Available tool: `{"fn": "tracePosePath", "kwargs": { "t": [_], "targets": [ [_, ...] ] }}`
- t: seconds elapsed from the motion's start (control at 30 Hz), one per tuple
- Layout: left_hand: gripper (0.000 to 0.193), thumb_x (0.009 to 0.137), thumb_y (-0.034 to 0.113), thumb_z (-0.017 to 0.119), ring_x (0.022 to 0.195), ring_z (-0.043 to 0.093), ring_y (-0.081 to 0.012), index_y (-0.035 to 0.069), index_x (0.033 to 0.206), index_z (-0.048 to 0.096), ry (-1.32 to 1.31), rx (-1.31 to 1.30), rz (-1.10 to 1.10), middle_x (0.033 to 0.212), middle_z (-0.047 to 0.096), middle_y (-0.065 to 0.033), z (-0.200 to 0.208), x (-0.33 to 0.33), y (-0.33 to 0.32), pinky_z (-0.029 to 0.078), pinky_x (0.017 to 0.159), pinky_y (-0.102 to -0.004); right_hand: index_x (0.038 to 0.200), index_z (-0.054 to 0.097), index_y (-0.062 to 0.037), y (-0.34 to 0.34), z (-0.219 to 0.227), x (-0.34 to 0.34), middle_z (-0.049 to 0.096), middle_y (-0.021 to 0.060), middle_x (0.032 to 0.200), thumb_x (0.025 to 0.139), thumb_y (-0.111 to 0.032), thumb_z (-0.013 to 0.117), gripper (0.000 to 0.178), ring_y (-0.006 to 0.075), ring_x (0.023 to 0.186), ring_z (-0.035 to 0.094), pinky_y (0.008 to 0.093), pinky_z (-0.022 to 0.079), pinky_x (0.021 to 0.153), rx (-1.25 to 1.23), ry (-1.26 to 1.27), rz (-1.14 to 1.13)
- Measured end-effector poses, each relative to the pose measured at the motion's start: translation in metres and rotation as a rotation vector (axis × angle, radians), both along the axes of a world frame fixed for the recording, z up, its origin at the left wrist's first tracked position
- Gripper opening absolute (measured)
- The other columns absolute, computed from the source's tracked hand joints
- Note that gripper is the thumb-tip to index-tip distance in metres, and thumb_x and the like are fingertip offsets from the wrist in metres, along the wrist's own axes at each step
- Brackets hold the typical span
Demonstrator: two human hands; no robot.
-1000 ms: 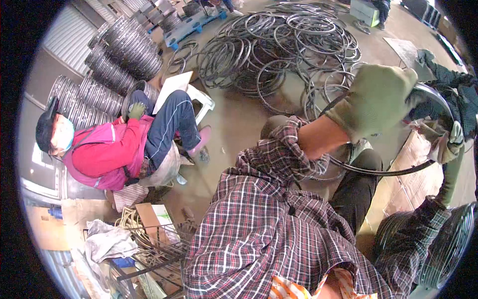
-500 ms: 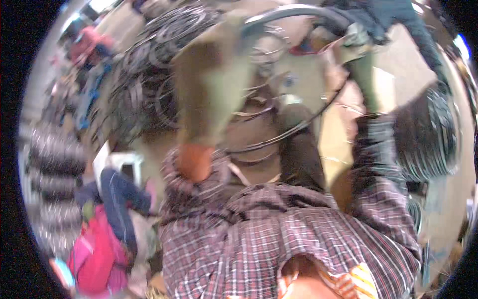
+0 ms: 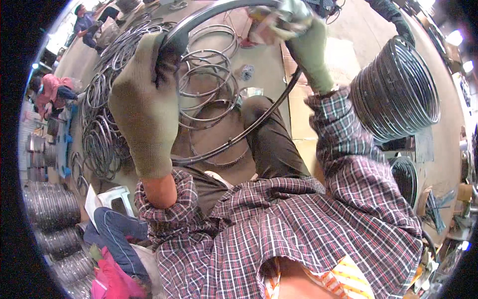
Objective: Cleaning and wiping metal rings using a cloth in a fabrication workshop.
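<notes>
A grey metal wheel rim [image 3: 206, 16] is held up in front of me, its near side curving down over my thigh. My left hand [image 3: 144, 99], in an olive knit glove, is closed round the rim's left side. At the rim's right side, my right hand [image 3: 308, 47] wears a similar glove and is closed on it, its fingers partly blurred. A pale crumpled thing [image 3: 276, 27], perhaps cloth, shows at the right fingers; I cannot make it out clearly. The top of the rim runs out of the picture.
Loose rims [image 3: 211, 74] lie on the floor ahead, beside a tangled heap of rims [image 3: 102, 134]. A tall rim stack [image 3: 393, 94] stands at right, more stacks [image 3: 52, 204] at left. Cardboard [image 3: 303, 117] lies by my right leg. A co-worker [image 3: 119, 239] sits close at left near a white stool [image 3: 118, 194].
Both my hands and the rim have moved left in view. The surroundings have shifted too, and the view is sharper now. Both hands stay on the rim.
</notes>
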State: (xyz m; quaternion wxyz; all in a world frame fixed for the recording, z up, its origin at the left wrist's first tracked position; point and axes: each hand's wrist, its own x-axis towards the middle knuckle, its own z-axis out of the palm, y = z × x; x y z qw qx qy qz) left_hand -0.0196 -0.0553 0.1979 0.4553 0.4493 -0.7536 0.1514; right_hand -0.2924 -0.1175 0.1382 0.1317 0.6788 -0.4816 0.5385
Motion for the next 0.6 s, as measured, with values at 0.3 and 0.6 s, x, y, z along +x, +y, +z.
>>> {"fn": "tracePosePath", "kwargs": {
  "t": [0.3,0.6],
  "targets": [
    [0.021,0.088,0.019,0.06,0.074,0.065,-0.0318,0.006,0.106,0.059,0.102,-0.024,0.098,0.084,0.065,-0.0158,-0.034,0.045,-0.001,0.048,0.063,-0.0412,0.092,0.058,0.0,-0.012,-0.13,-0.026,0.062,0.0031,0.077,0.091,-0.024,0.058,0.024,0.0131,0.068,0.057,0.0287,0.046,0.061,0.313,-0.367,0.119],
    [0.039,0.092,0.026,0.057,0.108,0.058,-0.031,0.003,0.123,0.053,0.24,0.138,-0.081,0.117,0.058,-0.0185,0.007,0.019,0.029,0.043,0.093,-0.0392,0.088,0.066,-0.0029,0.006,0.06,-0.014,0.068,0.0114,0.076,0.074,-0.021,0.07,0.023,0.0224,0.069,0.066,0.0324,0.052,0.063,0.238,0.029,0.218]
  ]
}}
